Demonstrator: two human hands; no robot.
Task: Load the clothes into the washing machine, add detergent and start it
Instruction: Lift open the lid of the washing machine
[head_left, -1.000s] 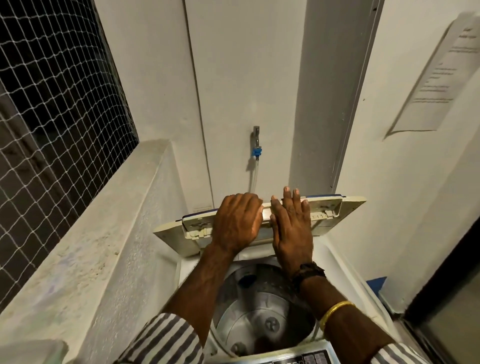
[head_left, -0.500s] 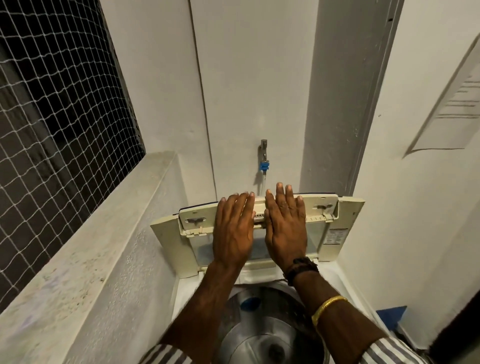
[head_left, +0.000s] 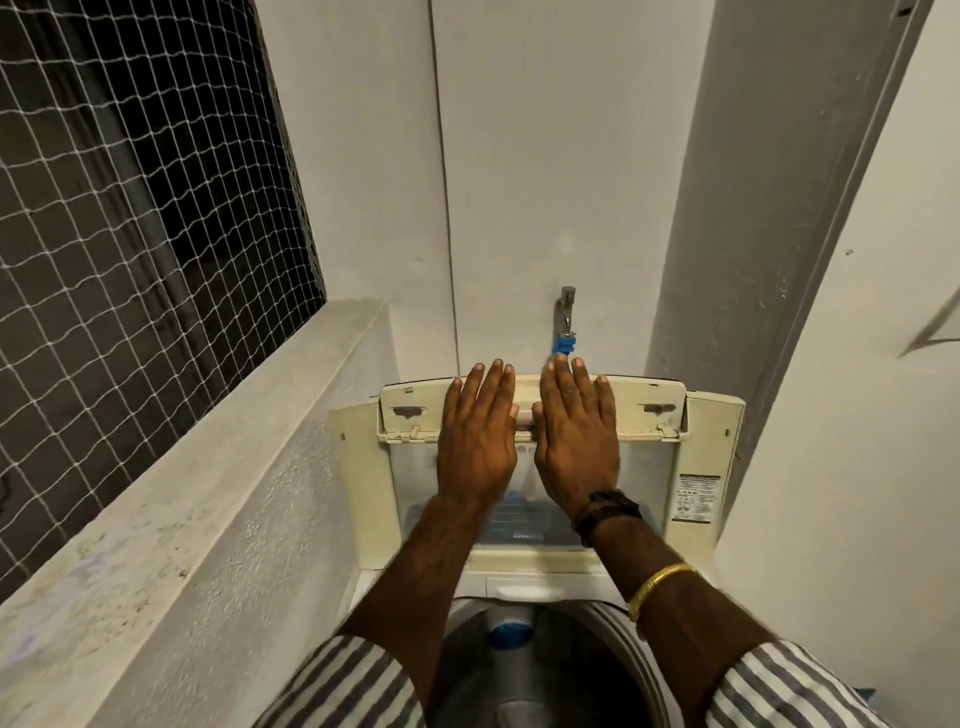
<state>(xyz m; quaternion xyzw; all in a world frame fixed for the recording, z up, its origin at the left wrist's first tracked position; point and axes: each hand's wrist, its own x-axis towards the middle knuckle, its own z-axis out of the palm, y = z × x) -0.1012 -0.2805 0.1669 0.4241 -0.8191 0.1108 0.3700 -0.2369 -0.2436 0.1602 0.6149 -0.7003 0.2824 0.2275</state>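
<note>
A top-loading washing machine stands below me with its cream lid (head_left: 706, 467) raised nearly upright against the back wall. My left hand (head_left: 475, 441) and my right hand (head_left: 576, 441) lie flat side by side on the lid's inner face, fingers straight and pointing up, holding nothing. Under my forearms the grey drum (head_left: 540, 670) is open; only part of it shows and no clothes are visible in that part. No detergent is in view.
A metal tap with a blue hose connector (head_left: 565, 332) sticks out of the wall just above the lid. A concrete ledge (head_left: 171, 509) runs along the left under a netted window (head_left: 130, 208). A white wall closes in on the right.
The lid has swung up from a low tilt to nearly upright. Both hands went from curled over its edge to flat on its inner face. My view has tipped upward.
</note>
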